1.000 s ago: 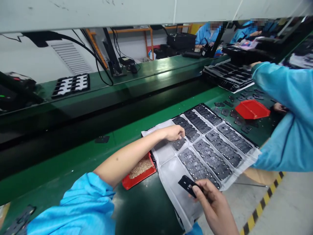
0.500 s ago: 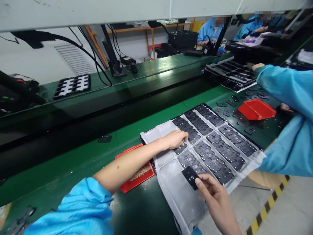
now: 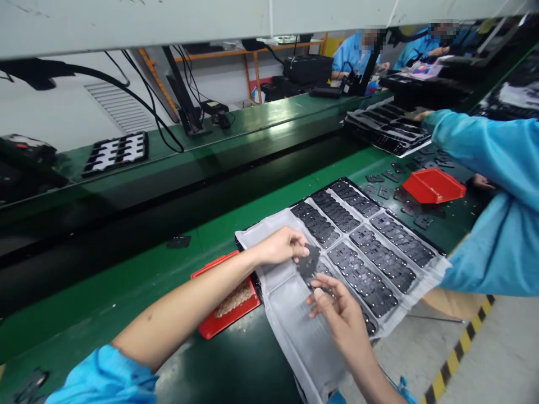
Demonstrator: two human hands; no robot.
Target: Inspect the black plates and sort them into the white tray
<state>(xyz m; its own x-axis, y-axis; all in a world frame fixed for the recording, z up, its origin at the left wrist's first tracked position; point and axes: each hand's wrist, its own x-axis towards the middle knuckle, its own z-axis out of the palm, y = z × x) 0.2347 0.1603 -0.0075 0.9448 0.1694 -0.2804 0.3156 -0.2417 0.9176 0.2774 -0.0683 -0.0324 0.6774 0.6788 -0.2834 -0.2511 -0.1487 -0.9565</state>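
My left hand (image 3: 286, 247) pinches a thin black plate (image 3: 309, 261) with small holes by its upper left edge, over the tray. My right hand (image 3: 341, 314) is just below that plate, fingers apart; a fingertip is close to its lower edge, and whether it touches I cannot tell. Both hands are above a tray (image 3: 290, 334) lined with white sheet and split into compartments. Overlapping rows of similar black plates (image 3: 364, 272) fill many compartments. The lower left compartments show bare lining.
Left of the tray is a red bin (image 3: 229, 322) with small tan pieces. A second red bin (image 3: 433, 186) lies among loose plates at right. A co-worker's blue sleeve (image 3: 475, 140) reaches over another tray (image 3: 387, 126). A white-and-black tray (image 3: 115, 152) sits on the back ledge.
My left hand has lifted a plate from the tray. My right hand has moved up and left towards it, and the plate it held has left its fingers. The view has shifted slightly.
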